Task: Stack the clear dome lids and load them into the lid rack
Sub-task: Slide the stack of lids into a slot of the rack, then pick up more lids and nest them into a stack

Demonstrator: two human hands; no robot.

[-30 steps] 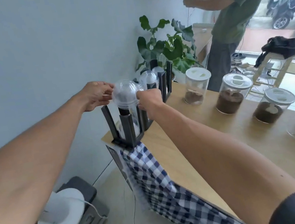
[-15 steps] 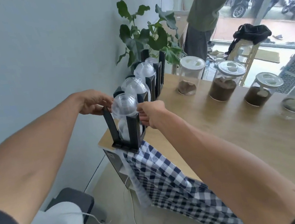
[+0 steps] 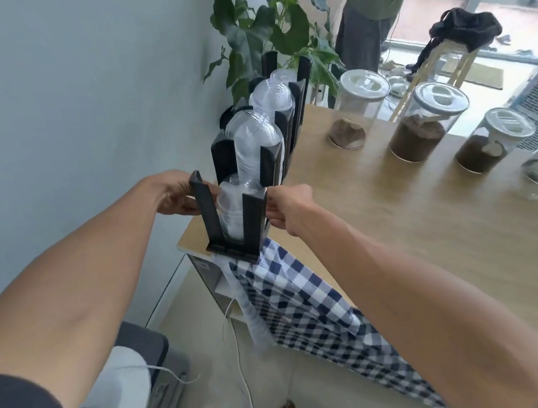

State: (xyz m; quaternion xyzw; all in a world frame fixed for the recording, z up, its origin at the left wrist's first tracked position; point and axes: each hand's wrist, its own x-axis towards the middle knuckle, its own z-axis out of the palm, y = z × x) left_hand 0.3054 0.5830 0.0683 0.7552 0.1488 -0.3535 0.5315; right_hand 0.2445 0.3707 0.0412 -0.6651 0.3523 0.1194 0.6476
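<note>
A black lid rack [image 3: 252, 221] with several upright slots stands at the table's left corner. The nearest slot holds a stack of clear dome lids [image 3: 232, 209], sunk low between the posts. My left hand [image 3: 175, 196] grips this stack from the left, behind the near post. On the right side my right hand [image 3: 286, 204] pinches the same stack. Taller stacks of dome lids [image 3: 257, 143] fill the slots behind, and another stack [image 3: 274, 94] sits further back.
A blue checked cloth [image 3: 304, 302] hangs over the wooden table's [image 3: 440, 249] edge. Several lidded glass jars [image 3: 422, 127] stand along the far side. A leafy plant [image 3: 265, 28] rises behind the rack. Another person [image 3: 374, 5] stands at the back. A white fan [image 3: 115, 398] sits on the floor.
Both hands have lowered the lid stack from above the posts down into the nearest slot. The camera has tilted downward.
</note>
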